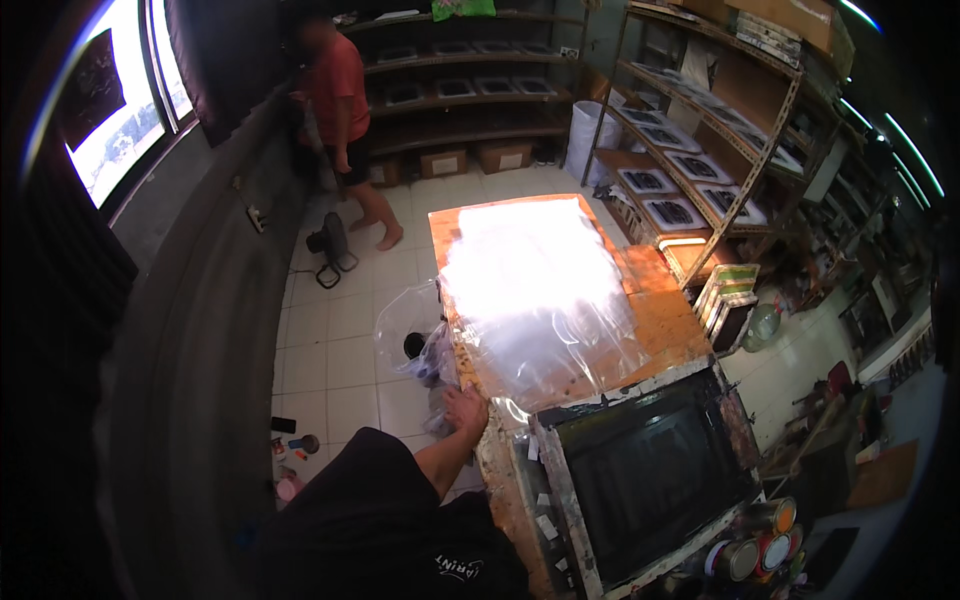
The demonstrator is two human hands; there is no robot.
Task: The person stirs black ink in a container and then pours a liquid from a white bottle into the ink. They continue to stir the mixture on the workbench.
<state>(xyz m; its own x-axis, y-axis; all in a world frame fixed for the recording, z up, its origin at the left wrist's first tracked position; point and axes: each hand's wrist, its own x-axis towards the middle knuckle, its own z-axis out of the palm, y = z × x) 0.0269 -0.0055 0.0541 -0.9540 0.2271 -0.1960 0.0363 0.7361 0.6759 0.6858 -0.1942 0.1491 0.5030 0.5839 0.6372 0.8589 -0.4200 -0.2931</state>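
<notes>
My left hand [464, 409] rests at the left edge of the wooden table [665, 318], fingers apart and nothing seen in them. Beside it, a clear plastic bag [405, 325] with dark items hangs off that edge. Sheets of clear plastic [550, 345] lie across the tabletop, their far part washed out white by glare. Nearer to me on the right is a screen-printing frame [655, 470] with dark mesh and a stained, pale rim. My right hand is out of view.
Several ink cans [770, 545] crowd the frame's near right corner. A metal rack [735, 200] holding printed sheets stands at the right, with frames [728, 300] leaning below it. A person in a red shirt [340, 90] is at the far left, near a black floor device [330, 245].
</notes>
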